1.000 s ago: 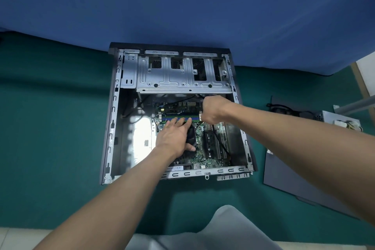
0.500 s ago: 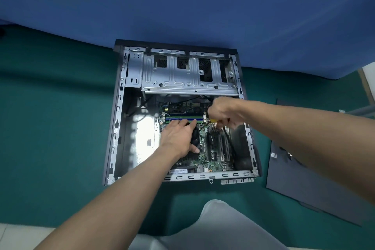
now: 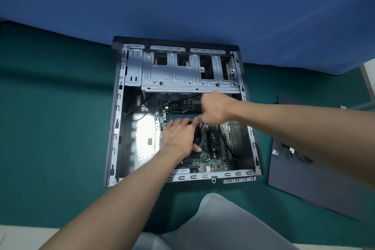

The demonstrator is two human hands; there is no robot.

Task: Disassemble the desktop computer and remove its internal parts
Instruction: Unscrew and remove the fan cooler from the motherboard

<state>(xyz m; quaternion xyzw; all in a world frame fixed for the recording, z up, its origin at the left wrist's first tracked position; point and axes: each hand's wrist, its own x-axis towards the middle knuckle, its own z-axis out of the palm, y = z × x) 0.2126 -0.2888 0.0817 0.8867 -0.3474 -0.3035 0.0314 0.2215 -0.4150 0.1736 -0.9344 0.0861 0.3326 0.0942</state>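
The computer case (image 3: 119,107) is laid on its side, opened upward, in the middle of a green cloth (image 3: 50,128). Inside it, the motherboard (image 3: 205,160) is seen in the near right half, and a metal drive bracket (image 3: 188,75) is fixed across the far end.

To the right of the case, apart from it, a dark side panel (image 3: 316,184) is laid flat on the cloth, with a few small dark parts (image 3: 292,151) resting on its far end. Just in front of the case a grey trouser leg (image 3: 219,223) is visible. Within the case, a black cable (image 3: 228,147) is run from under the right hand toward the near right corner, across the board. Much of the board's middle is hidden by the two hands and forearms.

The left hand (image 3: 178,136) is laid on the black fan (image 3: 197,136) in the centre of the case, fingers fairly straight and reaching to the memory slots (image 3: 180,116), thumb set against the fan's near side. The right hand (image 3: 215,109) is held just beyond it, under the bracket's edge, fingers curled tight. Whether anything is gripped inside them cannot be told, as the fingertips are hidden.

The green cloth is spread on all sides of the case. Behind the case's far end a blue cloth (image 3: 182,2) is hung as a backdrop, and a pale strip of floor (image 3: 20,235) is shown at the cloth's near edge.
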